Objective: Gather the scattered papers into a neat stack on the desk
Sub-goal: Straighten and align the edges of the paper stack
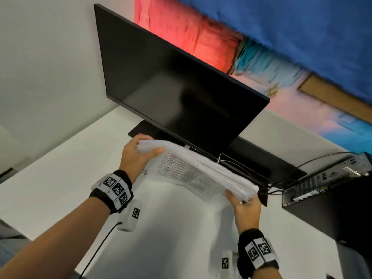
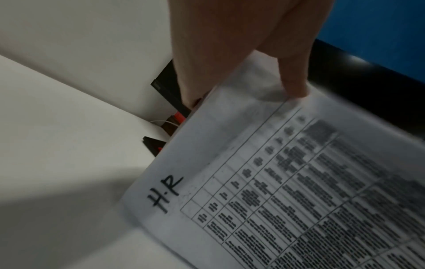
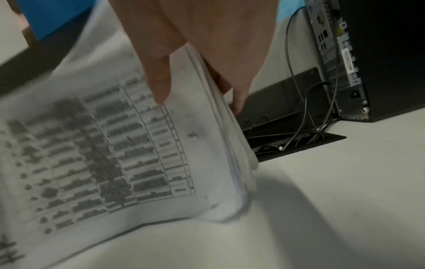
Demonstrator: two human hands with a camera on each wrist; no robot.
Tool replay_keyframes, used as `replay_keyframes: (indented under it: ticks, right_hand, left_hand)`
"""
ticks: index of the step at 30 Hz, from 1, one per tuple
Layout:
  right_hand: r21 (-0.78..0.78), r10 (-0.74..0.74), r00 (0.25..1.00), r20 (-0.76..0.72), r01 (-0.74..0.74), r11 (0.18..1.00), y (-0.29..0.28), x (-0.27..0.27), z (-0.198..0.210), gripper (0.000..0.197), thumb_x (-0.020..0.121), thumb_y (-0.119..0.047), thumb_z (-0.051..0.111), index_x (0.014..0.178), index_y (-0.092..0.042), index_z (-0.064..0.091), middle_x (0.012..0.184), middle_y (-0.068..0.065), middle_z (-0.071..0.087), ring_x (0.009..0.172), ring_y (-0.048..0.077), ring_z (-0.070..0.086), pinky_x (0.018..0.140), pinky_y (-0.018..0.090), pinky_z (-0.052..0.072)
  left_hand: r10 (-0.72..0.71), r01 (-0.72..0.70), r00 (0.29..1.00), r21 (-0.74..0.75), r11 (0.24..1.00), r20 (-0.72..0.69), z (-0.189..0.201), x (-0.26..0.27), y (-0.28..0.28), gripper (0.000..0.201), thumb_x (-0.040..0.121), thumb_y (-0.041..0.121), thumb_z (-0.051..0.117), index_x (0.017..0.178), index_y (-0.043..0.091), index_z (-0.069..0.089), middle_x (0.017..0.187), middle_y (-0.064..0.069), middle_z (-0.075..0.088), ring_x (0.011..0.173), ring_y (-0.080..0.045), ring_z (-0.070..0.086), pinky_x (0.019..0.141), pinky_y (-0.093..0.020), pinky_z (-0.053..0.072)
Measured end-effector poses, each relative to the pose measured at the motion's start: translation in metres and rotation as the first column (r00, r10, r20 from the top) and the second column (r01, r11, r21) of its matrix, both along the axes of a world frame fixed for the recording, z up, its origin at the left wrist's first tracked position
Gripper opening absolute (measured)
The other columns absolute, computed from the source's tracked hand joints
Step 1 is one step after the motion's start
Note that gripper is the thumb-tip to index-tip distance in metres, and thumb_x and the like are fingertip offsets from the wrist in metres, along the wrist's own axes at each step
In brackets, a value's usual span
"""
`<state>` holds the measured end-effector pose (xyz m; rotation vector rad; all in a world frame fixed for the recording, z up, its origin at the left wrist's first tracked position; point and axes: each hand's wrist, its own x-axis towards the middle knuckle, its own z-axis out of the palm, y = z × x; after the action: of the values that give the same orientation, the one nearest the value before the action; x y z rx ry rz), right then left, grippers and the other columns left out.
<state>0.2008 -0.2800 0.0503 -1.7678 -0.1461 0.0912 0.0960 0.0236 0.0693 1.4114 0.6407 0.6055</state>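
Observation:
A thick stack of white papers (image 1: 193, 170) with printed tables hangs tilted above the white desk (image 1: 60, 178), in front of the monitor. The facing sheet (image 2: 287, 191) bears handwritten "H.P" at its corner. My left hand (image 1: 138, 152) grips the stack's left end, thumb on the front and fingers behind. My right hand (image 1: 244, 200) grips the right end (image 3: 220, 145), thumb on the printed face and fingers behind the sheets. The stack's edges are uneven and blurred by motion.
A black monitor (image 1: 177, 85) stands just behind the papers on a black base (image 1: 261, 162). A black computer case (image 1: 326, 190) with cables (image 3: 296, 116) sits at the right. An open cable tray (image 3: 287, 131) lies in the desk behind the stack.

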Motion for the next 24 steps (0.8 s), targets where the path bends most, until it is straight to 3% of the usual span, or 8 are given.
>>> replay_keyframes:
  ticks: [5,7,9,12,14,17,21,24]
  right_hand:
    - [-0.085,-0.045,0.989,0.141,0.058,0.995,0.004,0.003,0.016,0.078,0.081,0.007,0.080,0.146,-0.014,0.043,0.130,0.003,0.061,0.118,0.016,0.062,0.090,0.005,0.049]
    - [-0.149,-0.028,0.964,0.266,0.070,0.986,0.005,0.004,0.023,0.087,0.083,0.007,0.078,0.155,-0.018,0.036,0.147,0.005,0.048,0.124,-0.002,0.052,0.097,0.003,0.042]
    - [-0.269,0.046,0.916,0.398,0.069,0.961,0.007,0.005,0.026,0.076,0.089,0.006,0.071,0.153,-0.024,0.043,0.152,0.007,0.036,0.129,-0.009,0.043,0.108,0.011,0.038]
    - [-0.376,0.133,0.881,0.453,0.053,0.925,0.011,0.006,0.027,0.046,0.097,-0.002,0.064,0.132,-0.032,0.060,0.157,0.012,0.031,0.137,0.014,0.036,0.115,0.035,0.040]
    - [-0.388,0.143,0.904,0.402,0.027,0.921,0.010,0.012,0.027,0.042,0.097,-0.003,0.064,0.130,-0.028,0.062,0.155,0.014,0.034,0.137,0.018,0.037,0.114,0.032,0.042]
    - [-0.380,0.125,0.966,0.227,-0.030,0.925,0.006,0.031,0.027,0.070,0.090,0.008,0.068,0.152,-0.015,0.045,0.152,0.010,0.040,0.135,0.019,0.043,0.108,0.015,0.038]
    - [-0.172,0.044,0.988,-0.146,-0.069,0.983,0.002,0.057,0.020,0.069,0.084,0.021,0.063,0.140,-0.019,0.054,0.131,0.012,0.064,0.124,0.031,0.061,0.110,0.050,0.048]
    - [-0.063,0.020,0.970,-0.244,-0.036,0.997,0.007,0.059,0.012,0.051,0.083,0.019,0.065,0.115,-0.021,0.067,0.119,0.012,0.071,0.119,0.035,0.064,0.107,0.050,0.049]
  left_hand:
    - [0.046,-0.046,0.999,-0.015,0.999,-0.012,0.007,0.011,-0.001,0.035,0.083,0.033,0.076,0.107,0.013,0.060,0.094,0.002,0.066,0.077,-0.011,0.066,0.061,-0.021,0.054]
    - [0.078,-0.079,0.997,-0.016,0.997,-0.021,0.010,0.020,0.000,0.035,0.087,0.042,0.070,0.102,0.012,0.060,0.092,0.000,0.065,0.073,-0.013,0.064,0.061,-0.023,0.050]
    - [0.111,-0.112,0.993,-0.013,0.994,-0.029,0.009,0.028,0.002,0.031,0.088,0.040,0.069,0.098,0.012,0.060,0.090,-0.001,0.064,0.075,-0.015,0.063,0.063,-0.026,0.049]
    - [0.149,-0.149,0.989,0.017,0.989,-0.019,0.005,0.036,0.009,0.016,0.088,0.032,0.070,0.090,0.019,0.060,0.097,-0.005,0.065,0.082,-0.019,0.063,0.069,-0.030,0.049]
    - [0.160,-0.160,0.987,0.018,0.987,-0.022,0.004,0.038,0.014,0.012,0.087,0.031,0.070,0.087,0.024,0.060,0.103,-0.007,0.064,0.090,-0.022,0.062,0.074,-0.032,0.050]
    - [0.067,-0.068,0.997,-0.019,0.998,-0.043,0.003,0.035,0.019,0.027,0.081,0.035,0.077,0.098,0.026,0.058,0.106,-0.001,0.061,0.090,-0.017,0.062,0.076,-0.031,0.050]
    - [-0.150,0.146,0.981,-0.045,0.988,-0.120,-0.011,0.022,0.018,0.073,0.065,0.015,0.093,0.123,0.018,0.049,0.113,0.000,0.064,0.100,-0.014,0.065,0.078,-0.026,0.053]
    - [-0.165,0.161,0.973,-0.041,0.986,-0.159,-0.028,0.021,0.017,0.080,0.060,0.010,0.095,0.127,0.015,0.053,0.118,-0.003,0.068,0.110,-0.018,0.065,0.088,-0.034,0.057]
